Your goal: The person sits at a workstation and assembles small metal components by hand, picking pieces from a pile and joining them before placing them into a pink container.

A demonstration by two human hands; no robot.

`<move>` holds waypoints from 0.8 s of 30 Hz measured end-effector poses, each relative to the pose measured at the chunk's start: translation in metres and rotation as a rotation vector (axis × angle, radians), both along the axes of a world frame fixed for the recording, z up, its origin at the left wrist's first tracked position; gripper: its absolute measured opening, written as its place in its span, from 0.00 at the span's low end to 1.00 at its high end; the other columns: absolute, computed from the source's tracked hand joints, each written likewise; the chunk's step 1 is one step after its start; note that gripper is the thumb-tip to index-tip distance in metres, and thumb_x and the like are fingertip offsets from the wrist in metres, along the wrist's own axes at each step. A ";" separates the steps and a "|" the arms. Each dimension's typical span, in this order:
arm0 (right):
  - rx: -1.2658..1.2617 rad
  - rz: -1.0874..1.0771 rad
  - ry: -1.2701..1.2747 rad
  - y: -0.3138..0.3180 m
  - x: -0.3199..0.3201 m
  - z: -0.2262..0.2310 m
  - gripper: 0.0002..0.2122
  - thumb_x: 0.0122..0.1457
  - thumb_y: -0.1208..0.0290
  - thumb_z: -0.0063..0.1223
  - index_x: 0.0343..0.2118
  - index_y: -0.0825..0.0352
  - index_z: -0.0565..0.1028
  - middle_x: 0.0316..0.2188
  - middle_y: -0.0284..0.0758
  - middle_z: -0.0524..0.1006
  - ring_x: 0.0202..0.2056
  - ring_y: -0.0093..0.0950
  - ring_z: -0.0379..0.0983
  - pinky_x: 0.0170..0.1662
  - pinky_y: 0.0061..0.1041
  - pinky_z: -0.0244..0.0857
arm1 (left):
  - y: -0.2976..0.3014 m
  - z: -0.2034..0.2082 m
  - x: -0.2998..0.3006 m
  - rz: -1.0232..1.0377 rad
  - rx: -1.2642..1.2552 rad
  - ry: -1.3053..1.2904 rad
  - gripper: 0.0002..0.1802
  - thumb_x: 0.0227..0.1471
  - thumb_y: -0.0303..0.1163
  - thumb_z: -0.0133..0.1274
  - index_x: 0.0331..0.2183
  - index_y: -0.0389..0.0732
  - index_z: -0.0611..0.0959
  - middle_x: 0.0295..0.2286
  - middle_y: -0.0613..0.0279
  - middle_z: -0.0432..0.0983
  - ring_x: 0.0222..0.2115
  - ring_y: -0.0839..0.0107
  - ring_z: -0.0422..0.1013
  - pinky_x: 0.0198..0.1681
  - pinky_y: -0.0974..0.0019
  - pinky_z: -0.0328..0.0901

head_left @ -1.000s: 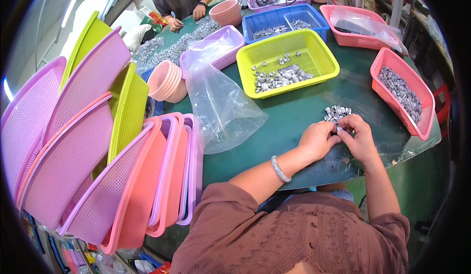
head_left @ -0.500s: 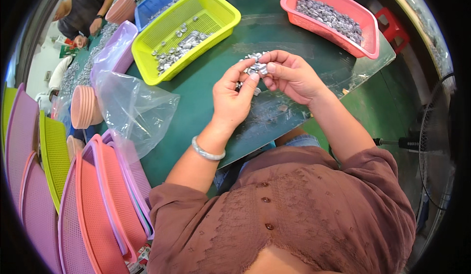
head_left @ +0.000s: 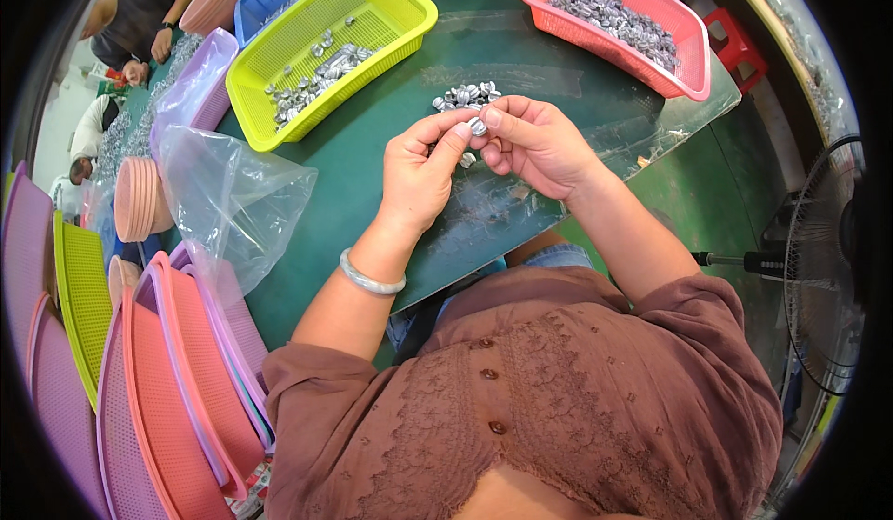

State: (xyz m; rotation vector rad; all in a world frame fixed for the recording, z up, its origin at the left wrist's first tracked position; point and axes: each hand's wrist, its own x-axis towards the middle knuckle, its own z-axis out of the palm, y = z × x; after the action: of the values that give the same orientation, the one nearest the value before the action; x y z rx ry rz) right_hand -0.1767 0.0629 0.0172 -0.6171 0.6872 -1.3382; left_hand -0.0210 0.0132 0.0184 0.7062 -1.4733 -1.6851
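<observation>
My left hand [head_left: 419,171] and my right hand [head_left: 544,148] meet over the green table, thumbs and fingers pinched. Between their fingertips is a small, rounded silver metal part [head_left: 477,126] with grooves; both hands touch it. Just beyond my fingers lies a small pile of similar silver parts [head_left: 462,96]. Another loose silver part [head_left: 467,159] shows below the fingertips, between the hands. Part of the pile is hidden behind my left fingers. Finer details of the held part are too small to tell.
A lime basket [head_left: 330,125] and a pink basket [head_left: 693,64] hold silver parts. Left of me are a clear plastic bag [head_left: 246,190], stacked round baskets [head_left: 139,199] and nested colored baskets [head_left: 195,353]. A fan [head_left: 819,260] stands right. Co-workers [head_left: 139,18] sit far left.
The view has shifted slightly, so the table things sit further left and up. More of the silver pile shows beyond my fingers, and a single part is now distinct between my fingertips.
</observation>
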 end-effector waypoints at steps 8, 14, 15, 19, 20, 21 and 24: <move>0.044 -0.008 -0.011 0.001 0.001 0.003 0.07 0.56 0.72 0.47 0.32 0.70 0.71 0.26 0.35 0.74 0.23 0.21 0.70 0.24 0.16 0.65 | 0.001 0.000 -0.001 0.024 0.072 0.005 0.09 0.51 0.24 0.47 0.36 0.34 0.78 0.31 0.63 0.75 0.31 0.79 0.68 0.37 0.76 0.63; 0.023 -0.035 0.049 0.002 0.002 0.004 0.07 0.54 0.72 0.50 0.32 0.70 0.71 0.26 0.35 0.74 0.24 0.21 0.71 0.25 0.16 0.66 | 0.001 -0.001 -0.001 0.005 0.029 0.030 0.09 0.51 0.24 0.47 0.36 0.34 0.78 0.29 0.63 0.75 0.31 0.79 0.68 0.36 0.76 0.63; 0.018 -0.038 0.062 0.002 0.001 0.004 0.07 0.54 0.73 0.51 0.32 0.70 0.71 0.26 0.35 0.75 0.24 0.21 0.71 0.25 0.16 0.66 | 0.001 -0.001 -0.001 0.005 0.024 0.035 0.09 0.51 0.24 0.47 0.36 0.34 0.78 0.29 0.63 0.75 0.31 0.79 0.68 0.36 0.76 0.63; 0.043 -0.036 0.046 0.003 0.002 0.006 0.06 0.53 0.73 0.51 0.31 0.70 0.71 0.25 0.35 0.74 0.24 0.21 0.71 0.25 0.16 0.66 | 0.000 -0.003 -0.001 0.015 0.019 0.019 0.09 0.51 0.24 0.47 0.36 0.34 0.78 0.28 0.64 0.74 0.29 0.79 0.68 0.35 0.76 0.63; 0.050 -0.039 0.036 0.004 0.002 0.006 0.06 0.53 0.74 0.51 0.31 0.70 0.71 0.25 0.35 0.74 0.23 0.21 0.71 0.25 0.16 0.66 | 0.000 -0.003 -0.002 0.012 0.013 0.024 0.09 0.51 0.24 0.47 0.36 0.34 0.78 0.27 0.65 0.74 0.27 0.80 0.67 0.33 0.77 0.63; 0.056 -0.042 0.026 0.004 0.002 0.007 0.06 0.53 0.74 0.51 0.30 0.70 0.71 0.25 0.35 0.74 0.23 0.21 0.71 0.25 0.16 0.66 | 0.000 -0.003 -0.002 0.010 0.007 0.029 0.09 0.51 0.25 0.48 0.35 0.34 0.78 0.26 0.66 0.73 0.26 0.81 0.67 0.30 0.78 0.62; -0.030 -0.092 0.148 0.002 -0.011 0.010 0.06 0.53 0.75 0.50 0.33 0.69 0.70 0.27 0.37 0.75 0.24 0.21 0.71 0.25 0.17 0.67 | -0.004 -0.004 0.002 -0.016 0.081 -0.007 0.09 0.51 0.27 0.47 0.35 0.35 0.78 0.21 0.71 0.69 0.20 0.85 0.62 0.22 0.82 0.57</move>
State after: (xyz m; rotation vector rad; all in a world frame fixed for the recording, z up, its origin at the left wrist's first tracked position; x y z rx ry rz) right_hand -0.1877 0.0649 0.0269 -0.7209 0.8245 -1.3999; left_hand -0.0194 0.0088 0.0140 0.7460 -1.4257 -1.7646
